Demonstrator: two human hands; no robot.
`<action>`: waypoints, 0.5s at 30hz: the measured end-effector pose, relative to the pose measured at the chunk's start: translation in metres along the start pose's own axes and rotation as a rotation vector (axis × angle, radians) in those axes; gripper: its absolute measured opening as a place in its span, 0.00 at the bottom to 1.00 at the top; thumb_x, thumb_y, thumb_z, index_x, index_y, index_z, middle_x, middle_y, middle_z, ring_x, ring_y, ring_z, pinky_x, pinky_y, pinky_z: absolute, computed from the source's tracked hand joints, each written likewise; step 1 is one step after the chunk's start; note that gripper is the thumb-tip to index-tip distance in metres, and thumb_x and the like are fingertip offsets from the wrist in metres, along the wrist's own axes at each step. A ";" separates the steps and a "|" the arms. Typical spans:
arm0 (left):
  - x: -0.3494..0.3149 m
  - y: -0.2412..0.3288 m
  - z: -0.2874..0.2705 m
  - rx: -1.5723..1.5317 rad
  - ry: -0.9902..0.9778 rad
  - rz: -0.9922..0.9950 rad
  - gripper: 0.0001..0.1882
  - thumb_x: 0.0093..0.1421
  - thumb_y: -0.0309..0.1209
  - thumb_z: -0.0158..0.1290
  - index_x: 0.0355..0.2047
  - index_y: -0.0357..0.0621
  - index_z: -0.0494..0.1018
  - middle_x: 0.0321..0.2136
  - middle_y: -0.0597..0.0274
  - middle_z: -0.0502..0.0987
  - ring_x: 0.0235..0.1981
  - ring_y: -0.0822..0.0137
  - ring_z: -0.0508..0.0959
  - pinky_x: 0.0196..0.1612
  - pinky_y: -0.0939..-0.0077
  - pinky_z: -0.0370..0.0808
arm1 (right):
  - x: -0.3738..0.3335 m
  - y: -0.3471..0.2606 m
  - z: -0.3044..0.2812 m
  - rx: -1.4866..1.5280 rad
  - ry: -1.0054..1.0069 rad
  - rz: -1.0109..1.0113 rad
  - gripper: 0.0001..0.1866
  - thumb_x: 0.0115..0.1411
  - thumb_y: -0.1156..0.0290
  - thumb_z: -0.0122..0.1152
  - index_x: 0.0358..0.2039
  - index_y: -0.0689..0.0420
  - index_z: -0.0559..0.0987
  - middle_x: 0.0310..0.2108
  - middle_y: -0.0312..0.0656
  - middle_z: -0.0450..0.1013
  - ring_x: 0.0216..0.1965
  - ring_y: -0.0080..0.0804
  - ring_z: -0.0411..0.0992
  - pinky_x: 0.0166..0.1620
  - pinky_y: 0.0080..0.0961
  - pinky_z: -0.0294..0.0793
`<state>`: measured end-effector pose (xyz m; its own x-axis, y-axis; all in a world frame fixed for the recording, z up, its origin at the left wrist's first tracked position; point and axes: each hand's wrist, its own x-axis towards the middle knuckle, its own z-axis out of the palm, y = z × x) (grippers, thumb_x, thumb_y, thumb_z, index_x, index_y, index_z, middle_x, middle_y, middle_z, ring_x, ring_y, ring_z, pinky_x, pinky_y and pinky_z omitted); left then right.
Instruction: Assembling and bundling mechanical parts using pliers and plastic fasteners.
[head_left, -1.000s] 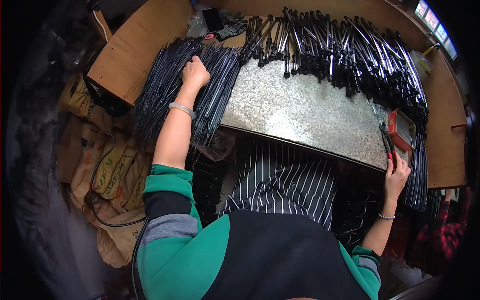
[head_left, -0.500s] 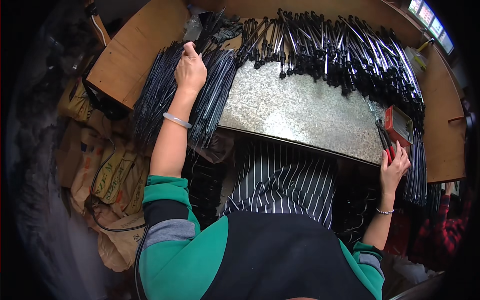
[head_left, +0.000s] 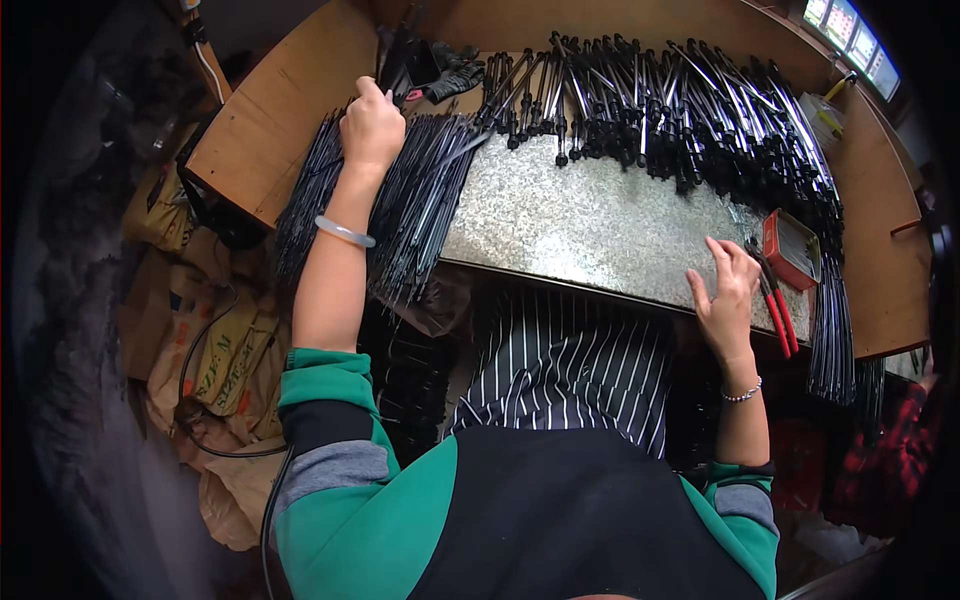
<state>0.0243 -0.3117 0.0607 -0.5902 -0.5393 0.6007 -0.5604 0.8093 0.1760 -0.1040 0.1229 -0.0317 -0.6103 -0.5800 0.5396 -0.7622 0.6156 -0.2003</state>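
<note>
Sacks [head_left: 230, 350] are heaped low at my far left, below a brown wooden side panel [head_left: 255, 125]. Next to that panel, a broad pile of slender dark rods [head_left: 425, 200] covers the left end, the near tips poking out past the front edge. Over the pile my left hand [head_left: 372, 132] is closed, gripping a dark bunch of rods [head_left: 396, 62] that sticks up beyond my fingers. Just right of this bunch lies a grey-and-black glove [head_left: 455, 76]. Then comes the speckled bench [head_left: 560, 215], with shiny tubes with black fittings [head_left: 640, 110] stacked along its back. Near the front edge my right hand [head_left: 728, 292] is open, fingers spread, holding nothing. Right beside it are red-handled pliers [head_left: 776, 312], handles jutting over the edge; I can't tell whether my little finger touches them. A red tin [head_left: 788, 250] stands just behind the pliers, and beyond, at lower right, shows someone's red-and-black plaid sleeve [head_left: 885, 455].
</note>
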 end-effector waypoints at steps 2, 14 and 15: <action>-0.005 0.019 -0.013 -0.199 0.233 -0.110 0.13 0.62 0.34 0.43 0.38 0.33 0.62 0.21 0.54 0.77 0.27 0.54 0.78 0.32 0.64 0.73 | 0.003 -0.015 0.001 0.039 -0.027 -0.005 0.25 0.51 0.68 0.61 0.50 0.57 0.69 0.47 0.44 0.64 0.50 0.42 0.59 0.54 0.35 0.56; -0.043 0.176 -0.047 -1.206 0.287 0.562 0.08 0.64 0.28 0.42 0.40 0.36 0.60 0.22 0.62 0.71 0.20 0.79 0.70 0.25 0.87 0.68 | 0.119 -0.107 -0.042 0.975 0.192 -0.275 0.49 0.42 0.53 0.71 0.58 0.64 0.56 0.47 0.50 0.67 0.50 0.41 0.66 0.55 0.34 0.63; -0.050 0.183 -0.041 -1.158 0.216 0.513 0.10 0.60 0.26 0.47 0.40 0.37 0.61 0.25 0.56 0.74 0.22 0.66 0.77 0.26 0.77 0.73 | 0.129 -0.111 -0.043 1.094 0.215 -0.312 0.50 0.40 0.55 0.73 0.58 0.64 0.56 0.47 0.50 0.68 0.50 0.40 0.67 0.54 0.34 0.64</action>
<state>-0.0252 -0.1278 0.0947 -0.4208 -0.1464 0.8953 0.5952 0.7002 0.3943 -0.0885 0.0025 0.0957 -0.3939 -0.4578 0.7971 -0.7168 -0.3899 -0.5781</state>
